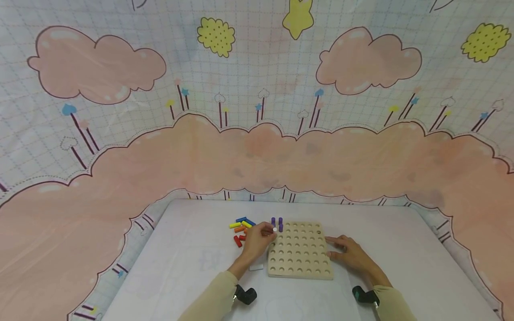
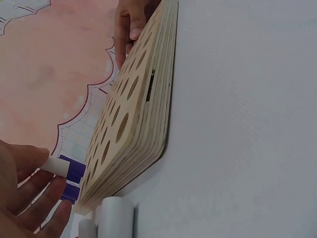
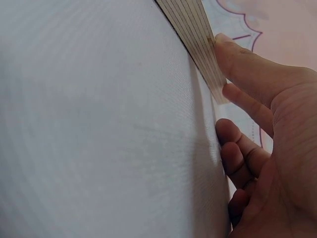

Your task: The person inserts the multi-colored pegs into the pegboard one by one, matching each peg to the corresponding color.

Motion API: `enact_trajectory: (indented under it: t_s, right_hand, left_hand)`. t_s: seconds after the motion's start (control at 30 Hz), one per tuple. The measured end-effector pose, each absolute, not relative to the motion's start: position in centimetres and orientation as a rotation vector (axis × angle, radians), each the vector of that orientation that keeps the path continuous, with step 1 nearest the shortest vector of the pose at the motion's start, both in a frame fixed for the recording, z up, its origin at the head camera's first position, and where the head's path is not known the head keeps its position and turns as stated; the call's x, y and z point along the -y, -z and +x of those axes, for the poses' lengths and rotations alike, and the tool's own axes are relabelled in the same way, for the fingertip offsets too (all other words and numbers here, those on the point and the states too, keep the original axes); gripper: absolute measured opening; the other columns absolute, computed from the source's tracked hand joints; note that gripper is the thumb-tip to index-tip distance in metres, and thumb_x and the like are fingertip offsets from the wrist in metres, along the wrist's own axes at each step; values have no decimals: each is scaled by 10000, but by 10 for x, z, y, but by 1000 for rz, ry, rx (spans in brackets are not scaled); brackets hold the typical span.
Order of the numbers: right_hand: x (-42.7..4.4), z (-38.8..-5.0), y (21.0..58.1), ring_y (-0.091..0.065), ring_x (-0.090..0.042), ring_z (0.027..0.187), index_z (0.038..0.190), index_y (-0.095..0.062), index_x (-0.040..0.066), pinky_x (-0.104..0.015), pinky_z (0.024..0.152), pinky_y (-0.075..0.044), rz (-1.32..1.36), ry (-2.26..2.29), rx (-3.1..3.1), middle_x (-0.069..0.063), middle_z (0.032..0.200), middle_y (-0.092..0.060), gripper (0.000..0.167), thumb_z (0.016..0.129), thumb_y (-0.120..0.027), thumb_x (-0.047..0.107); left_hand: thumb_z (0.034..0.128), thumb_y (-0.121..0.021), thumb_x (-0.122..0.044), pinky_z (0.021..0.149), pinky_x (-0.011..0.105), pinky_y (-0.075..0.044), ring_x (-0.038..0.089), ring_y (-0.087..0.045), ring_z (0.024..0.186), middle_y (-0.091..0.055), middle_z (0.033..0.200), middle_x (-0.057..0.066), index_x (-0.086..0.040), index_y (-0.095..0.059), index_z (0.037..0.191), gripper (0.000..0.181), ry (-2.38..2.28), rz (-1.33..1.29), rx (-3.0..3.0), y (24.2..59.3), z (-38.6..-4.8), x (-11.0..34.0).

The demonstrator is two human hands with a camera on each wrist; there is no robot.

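Across the back: a printed backdrop point(image 1: 257, 156), pale blue grid up top with puffy pink clouds, then a wavy pink band that wraps down both sides, a bit wrinkly.
Under everything: white table point(image 1: 180, 249), smooth and matte, faintly creased.
Left sleeve point(image 1: 213, 296): beige cloth, with a chunky black wrist camera point(image 1: 246, 295) poking out.
Loose pegs point(image 1: 238, 241): little smooth cylinders in red, orange, yellow and blue, heaped beside the left hand.
Left hand point(image 1: 257, 242): thumb and fingertips in a narrow pinch on a white peg point(image 1: 275, 229), held at the board's far left corner. Can't tell if it's in a hole.
Spare white cylinder point(image 1: 256, 267): lying on the table, just left of the board.
Purple pegs point(image 1: 280, 228): a small bunch standing upright in that same corner.
Pegboard point(image 1: 301, 275): squarish pale wood, rounded corners, rows of round holes, stripy plywood layers along the edge.
Right hand point(image 1: 352, 256): loosely spread, thumb and index touching the board's right edge, nothing gripped.
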State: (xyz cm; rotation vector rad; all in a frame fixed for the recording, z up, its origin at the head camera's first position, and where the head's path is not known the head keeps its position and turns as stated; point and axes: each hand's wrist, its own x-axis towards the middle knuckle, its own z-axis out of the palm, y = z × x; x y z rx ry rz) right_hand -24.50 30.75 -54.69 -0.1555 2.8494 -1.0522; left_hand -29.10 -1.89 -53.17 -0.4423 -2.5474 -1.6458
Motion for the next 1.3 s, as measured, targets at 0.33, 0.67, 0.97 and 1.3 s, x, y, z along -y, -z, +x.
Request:
enact_trajectory:
  t_s: [0.33,0.67,0.97,1.3]
  right_hand:
    - [-308,-245,547,-489,-183,1016,1335,-617,179,-403,905,-422,-184,1073,-2846,-13,1098,-590,550,847,-735,404]
    - [-308,-245,547,-514,-211,1081,1325,-626,190,-458,943,-427,-177,1098,-2840,-20,1126,-599,537,845,-738,401]
    - [-309,-246,549,-503,-191,1053,1315,-633,191,-423,916,-424,-202,1070,-2861,-1,1102,-600,519,852,-730,403]
    - [-308,-246,548,-501,-194,1049,1319,-630,195,-435,924,-424,-161,1074,-2850,-2,1092,-595,534,841,-740,406]
  left_hand:
    - [862,-732,-105,760,234,-576,144,-684,859,-729,960,75,-61,-706,1026,172,1650,-411,2560,539,-296,9]
    - [861,-734,-102,785,268,-580,139,-681,858,-737,962,57,-80,-718,1029,171,1588,-381,2588,539,-295,1]
    - [853,-748,-116,786,268,-582,122,-686,845,-744,945,42,-80,-725,1016,169,1558,-385,2599,540,-296,-2]
    - [852,-748,-124,774,259,-578,117,-682,834,-745,947,37,-85,-725,1025,178,1547,-407,2616,540,-297,-2]
